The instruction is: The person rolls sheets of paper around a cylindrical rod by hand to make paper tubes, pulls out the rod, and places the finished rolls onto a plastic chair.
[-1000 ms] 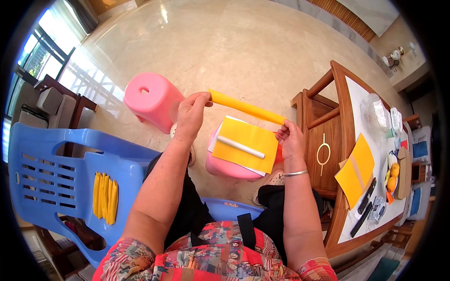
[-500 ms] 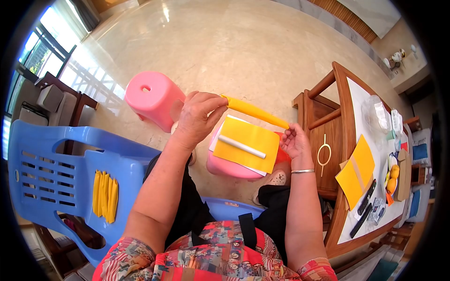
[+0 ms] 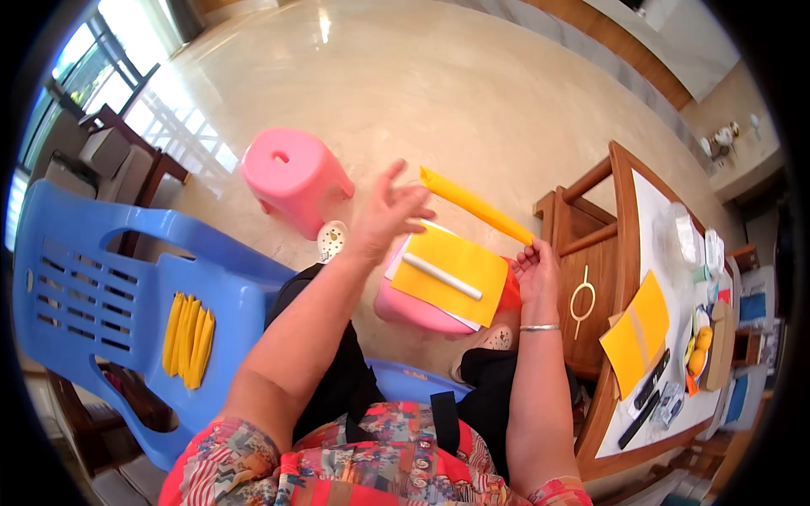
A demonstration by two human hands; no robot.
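Observation:
My right hand [image 3: 537, 268] pinches the lower right end of a rolled yellow sheet [image 3: 477, 205], which points up and to the left above the pink stool. Beside the roll's far end is my left hand [image 3: 390, 211], its fingers spread and holding nothing. Below them, a flat yellow sheet [image 3: 460, 308] lies over white paper on the pink stool [image 3: 401, 310]. A white rod [image 3: 442, 277] rests slantwise across that sheet. Something red [image 3: 511, 285] shows at the stool's right side, partly hidden by my right hand.
Several finished-looking yellow rolls [image 3: 189, 340] lie on a blue plastic chair [image 3: 245, 253] to my left. A second pink stool [image 3: 295, 177] stands ahead. On the right, a wooden table [image 3: 582, 447] bears yellow sheets [image 3: 639, 337], a black knife-like tool [image 3: 651, 379], fruit and plastic packaging.
My left hand has let go of the roll's left end and opened its fingers. My right hand still grips the other end. The whole view has shifted slightly.

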